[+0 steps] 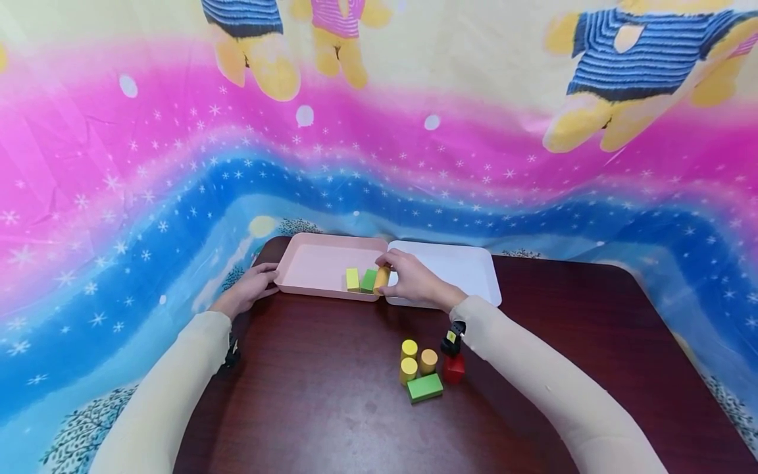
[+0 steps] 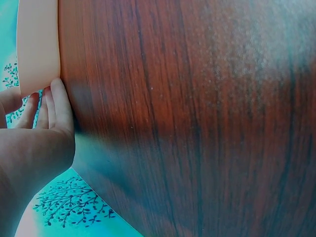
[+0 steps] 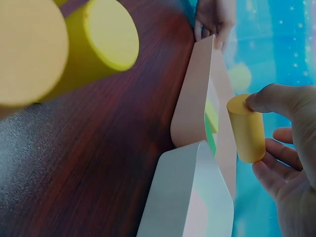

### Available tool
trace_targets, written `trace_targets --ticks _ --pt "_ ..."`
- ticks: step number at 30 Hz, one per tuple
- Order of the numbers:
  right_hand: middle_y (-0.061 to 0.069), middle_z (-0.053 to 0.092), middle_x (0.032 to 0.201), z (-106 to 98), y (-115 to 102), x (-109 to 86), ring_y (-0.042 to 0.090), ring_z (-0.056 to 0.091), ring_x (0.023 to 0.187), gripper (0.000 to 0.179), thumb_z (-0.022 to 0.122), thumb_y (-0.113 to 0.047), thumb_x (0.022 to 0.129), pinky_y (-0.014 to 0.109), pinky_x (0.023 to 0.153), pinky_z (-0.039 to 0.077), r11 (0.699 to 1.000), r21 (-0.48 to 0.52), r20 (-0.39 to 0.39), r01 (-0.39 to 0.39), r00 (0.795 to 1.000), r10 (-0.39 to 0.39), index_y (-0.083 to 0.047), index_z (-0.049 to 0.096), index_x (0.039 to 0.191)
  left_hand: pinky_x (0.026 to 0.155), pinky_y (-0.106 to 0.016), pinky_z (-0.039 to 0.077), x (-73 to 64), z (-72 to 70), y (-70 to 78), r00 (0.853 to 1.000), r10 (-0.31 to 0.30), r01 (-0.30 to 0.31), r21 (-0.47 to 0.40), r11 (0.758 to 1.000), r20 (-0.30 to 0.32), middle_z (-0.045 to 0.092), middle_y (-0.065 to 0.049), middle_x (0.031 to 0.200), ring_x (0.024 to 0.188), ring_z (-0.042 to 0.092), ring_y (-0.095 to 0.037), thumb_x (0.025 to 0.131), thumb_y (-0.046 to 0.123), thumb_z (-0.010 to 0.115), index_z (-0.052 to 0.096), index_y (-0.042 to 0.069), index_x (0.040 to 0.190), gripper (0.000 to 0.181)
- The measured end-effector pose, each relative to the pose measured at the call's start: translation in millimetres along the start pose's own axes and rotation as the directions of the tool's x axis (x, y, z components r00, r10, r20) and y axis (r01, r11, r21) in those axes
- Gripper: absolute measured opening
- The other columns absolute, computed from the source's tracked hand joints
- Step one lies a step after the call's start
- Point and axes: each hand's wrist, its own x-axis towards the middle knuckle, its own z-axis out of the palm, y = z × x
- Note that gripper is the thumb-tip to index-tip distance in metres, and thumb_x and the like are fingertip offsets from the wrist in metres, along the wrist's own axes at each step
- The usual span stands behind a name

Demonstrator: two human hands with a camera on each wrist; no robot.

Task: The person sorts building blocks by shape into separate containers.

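Note:
My right hand (image 1: 411,276) pinches an orange cylinder block (image 3: 246,129) by its two ends, thumb on one and fingertips on the other. In the head view the cylinder overlaps the right end of the pink tray (image 1: 320,289), where it meets the white tray (image 1: 458,266). Inside the pink tray, a yellow block (image 1: 353,280) and a green block (image 1: 368,281) stand side by side, just left of the cylinder. At the pink tray's left end my left hand (image 1: 253,288) holds the edge, its fingertips at the corner (image 2: 42,74).
Nearer on the dark wooden table (image 1: 320,375) stand two yellow cylinders (image 1: 408,370), an orange cylinder (image 1: 428,361), a green rectangular block (image 1: 425,388) and a red block (image 1: 454,370), partly under the right wrist. A patterned curtain (image 1: 379,178) hangs behind the trays.

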Motion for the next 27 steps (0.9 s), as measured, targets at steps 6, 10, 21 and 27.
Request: trace_targets --ticks 6,10,21,27 --pt "0.009 0.064 0.124 0 3 7.3 0.024 0.065 0.116 0.055 0.089 -0.021 0.087 0.038 0.104 0.056 1.0 0.003 -0.019 -0.011 1.0 0.011 -0.002 0.065 0.133 0.124 -0.054 0.035 0.5 -0.6 0.9 1.0 -0.012 0.012 -0.019 1.0 0.007 0.021 -0.027 0.17 0.155 0.031 -0.042 0.117 0.017 0.036 0.018 0.001 0.168 0.057" --pt "0.008 0.064 0.124 0 5 11.8 0.024 0.064 0.117 0.054 0.089 -0.024 0.088 0.039 0.104 0.056 1.0 0.003 -0.02 -0.023 1.0 0.023 -0.004 0.065 0.132 0.123 -0.053 0.037 -0.6 -0.2 0.9 1.0 -0.008 0.008 -0.013 1.0 0.008 0.022 -0.026 0.169 0.154 0.032 -0.041 0.117 0.018 0.037 0.019 0.001 0.169 0.057" --pt "0.009 0.065 0.127 3 8 22.7 0.024 0.062 0.118 0.054 0.088 -0.025 0.088 0.039 0.105 0.055 0.999 -0.001 -0.009 -0.05 0.999 0.05 -0.005 0.064 0.133 0.121 -0.05 0.041 -0.7 -1.5 -2.2 1.0 0.005 -0.005 0.018 1.0 0.001 0.026 -0.025 0.168 0.153 0.036 -0.039 0.117 0.021 0.038 0.022 0.003 0.168 0.057" --pt "0.01 0.065 0.129 7 9 26.6 0.025 0.061 0.119 0.057 0.088 -0.026 0.089 0.041 0.106 0.055 0.998 0.001 0.002 -0.058 0.998 0.058 -0.004 0.064 0.135 0.121 -0.051 0.041 -0.8 -0.9 -2.7 1.0 0.017 -0.017 0.026 1.0 0.003 0.025 -0.025 0.168 0.153 0.035 -0.039 0.117 0.021 0.038 0.021 0.002 0.168 0.057"
